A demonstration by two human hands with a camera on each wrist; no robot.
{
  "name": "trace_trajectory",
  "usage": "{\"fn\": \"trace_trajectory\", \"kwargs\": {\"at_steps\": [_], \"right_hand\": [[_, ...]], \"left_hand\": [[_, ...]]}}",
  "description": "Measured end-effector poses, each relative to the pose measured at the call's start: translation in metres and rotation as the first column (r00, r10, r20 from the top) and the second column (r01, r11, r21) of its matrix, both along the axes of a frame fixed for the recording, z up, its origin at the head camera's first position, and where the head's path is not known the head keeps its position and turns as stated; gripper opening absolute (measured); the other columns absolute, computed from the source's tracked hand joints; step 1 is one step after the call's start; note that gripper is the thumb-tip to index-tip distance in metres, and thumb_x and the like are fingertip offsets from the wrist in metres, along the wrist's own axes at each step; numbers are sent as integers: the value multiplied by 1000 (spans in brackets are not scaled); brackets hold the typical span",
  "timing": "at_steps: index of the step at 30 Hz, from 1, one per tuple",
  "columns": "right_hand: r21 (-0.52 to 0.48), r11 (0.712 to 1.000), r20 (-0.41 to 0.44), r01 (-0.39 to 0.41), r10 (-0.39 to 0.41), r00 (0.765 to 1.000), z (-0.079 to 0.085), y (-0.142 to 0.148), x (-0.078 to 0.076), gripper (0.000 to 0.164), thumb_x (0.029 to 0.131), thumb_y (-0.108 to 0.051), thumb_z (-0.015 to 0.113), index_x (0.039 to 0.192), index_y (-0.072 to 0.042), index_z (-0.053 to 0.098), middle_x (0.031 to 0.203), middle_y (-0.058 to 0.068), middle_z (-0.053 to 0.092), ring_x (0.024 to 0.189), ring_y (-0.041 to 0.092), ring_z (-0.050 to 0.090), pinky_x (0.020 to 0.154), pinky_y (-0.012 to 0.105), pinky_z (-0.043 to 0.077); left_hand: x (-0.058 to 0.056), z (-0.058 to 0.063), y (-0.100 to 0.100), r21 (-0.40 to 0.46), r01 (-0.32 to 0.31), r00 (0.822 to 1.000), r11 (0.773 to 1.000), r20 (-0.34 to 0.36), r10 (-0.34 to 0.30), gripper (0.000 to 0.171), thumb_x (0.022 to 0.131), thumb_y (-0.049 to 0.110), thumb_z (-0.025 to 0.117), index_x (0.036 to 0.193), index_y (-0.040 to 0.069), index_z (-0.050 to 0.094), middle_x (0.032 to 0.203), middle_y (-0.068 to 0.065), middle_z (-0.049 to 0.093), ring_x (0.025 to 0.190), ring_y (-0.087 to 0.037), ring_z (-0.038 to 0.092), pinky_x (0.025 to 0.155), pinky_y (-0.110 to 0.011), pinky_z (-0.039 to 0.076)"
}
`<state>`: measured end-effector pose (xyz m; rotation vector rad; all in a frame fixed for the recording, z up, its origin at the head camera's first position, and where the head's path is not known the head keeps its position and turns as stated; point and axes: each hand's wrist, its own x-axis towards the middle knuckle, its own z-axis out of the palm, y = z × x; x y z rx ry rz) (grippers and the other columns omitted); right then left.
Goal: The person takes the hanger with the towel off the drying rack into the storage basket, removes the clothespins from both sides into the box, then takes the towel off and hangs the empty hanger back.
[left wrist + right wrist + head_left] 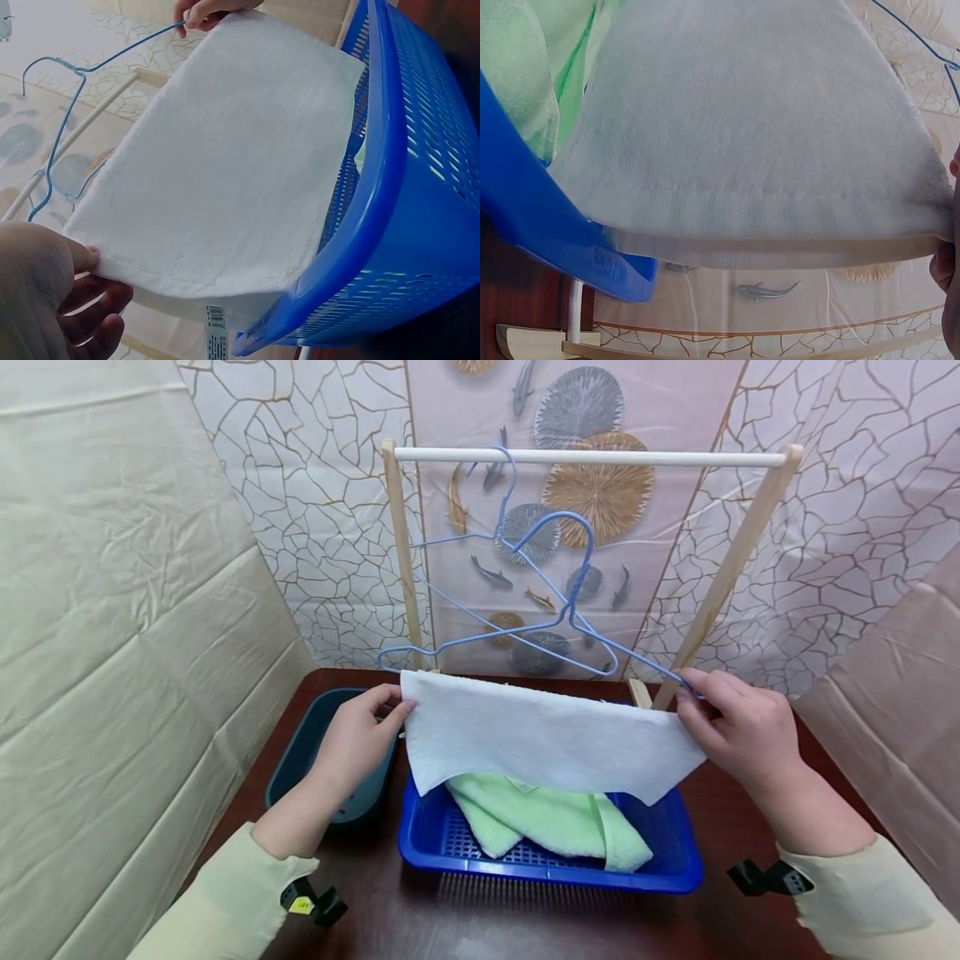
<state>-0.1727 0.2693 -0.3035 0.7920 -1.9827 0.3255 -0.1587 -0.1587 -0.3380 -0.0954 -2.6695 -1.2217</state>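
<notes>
1. White towel (547, 735): stretched between the two hands above the basket, in front of the rack. Its long axis runs left to right, the right end slightly lower in the head view. Two layers show along its right edge in the right wrist view.
2. Hanger (572, 603), blue: long axis likewise left to right, its shoulders rising behind the towel's top edge. The hook points upward, its tip curling to the left; the towel hides the bottom bar.
3. Left hand (360, 735): thumb and forefinger pinch the towel's upper left corner, with the other fingers bent loosely beneath. Whether it also grips the hanger cannot be told.
4. Right hand (742, 727): fingers curled, pinching the hanger's right end beside the towel's upper right corner.
5. Basket (551, 874), blue: on the table (450, 927), below the towel. Green cloth (540, 822) lies inside in overlapping folds.
6. Tub (300, 756), dark teal: left of the basket, partly covered by the left arm.
7. Rack (600, 457): wooden posts and a pale rail. Over the rail, left of centre, hooks a second hanger (501, 518), slanting down to the right.
8. Tag (216, 330), barcoded: just past the towel's left edge in the left wrist view.
</notes>
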Motion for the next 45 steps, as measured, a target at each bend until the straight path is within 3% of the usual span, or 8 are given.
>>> {"fn": "trace_trajectory", "kwargs": {"at_steps": [18, 25, 31, 37, 45], "right_hand": [[4, 1000, 3, 11, -12, 1000, -2, 4, 1, 41, 96, -32, 45, 96, -1, 72, 66, 4, 57, 49, 9, 41, 39, 26, 39], [7, 1000, 16, 16, -16, 1000, -2, 3, 2, 42, 96, -33, 43, 96, -1, 72, 66, 5, 59, 49, 9, 41, 40, 27, 40], [3, 1000, 9, 16, -16, 1000, -2, 2, 0, 41, 96, -31, 44, 96, -2, 72, 66, 4, 58, 48, 9, 40, 39, 27, 39], [3, 1000, 5, 18, -18, 1000, -3, 3, -1, 38, 94, -29, 46, 97, -2, 72, 66, 5, 59, 48, 9, 41, 39, 28, 39], [-8, 1000, 2, 29, -29, 1000, -3, 3, 0, 40, 96, -30, 45, 97, -2, 72, 67, 5, 60, 48, 9, 43, 38, 28, 39]], "left_hand": [[1, -4, 10, 8, 28, 999, 1000, -27, -28, 24, 97, 32, 64, 114, 16, 71, 97, -2, 69, 74, -20, 62, 63, -31, 56], [3, -6, 14, -33, 23, 999, 999, -24, -24, 21, 97, 33, 65, 111, 19, 72, 89, 0, 68, 65, -20, 55, 55, -33, 49], [4, -9, 20, -84, 33, 999, 996, -36, -36, 20, 96, 33, 66, 109, 19, 73, 92, 1, 69, 72, -19, 57, 60, -31, 51], [4, -10, 26, -123, 53, 997, 991, -47, -59, 15, 96, 33, 67, 101, 20, 73, 92, 2, 70, 77, -17, 59, 67, -33, 53], [5, -13, 33, -159, 112, 991, 981, -53, -121, 12, 96, 33, 66, 93, 22, 71, 79, 6, 65, 68, -17, 53, 58, -32, 47]]}}
